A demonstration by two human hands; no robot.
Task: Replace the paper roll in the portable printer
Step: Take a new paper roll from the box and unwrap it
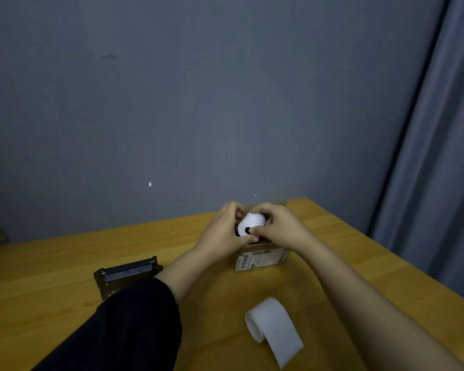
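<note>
A white paper roll (251, 222) with a dark core sits between both hands just above an open cardboard box (263, 259) near the table's far edge. My left hand (221, 232) cups the roll from the left. My right hand (279, 226) grips it from the right, thumb at the core. The dark portable printer (126, 274) lies open on the wooden table (51, 277) to the left, partly hidden by my left sleeve. A loose curled strip of white paper (272, 326) lies near the front.
A grey wall rises directly behind the table. A grey curtain (439, 156) hangs at the right. The table's right edge runs diagonally toward the lower right corner.
</note>
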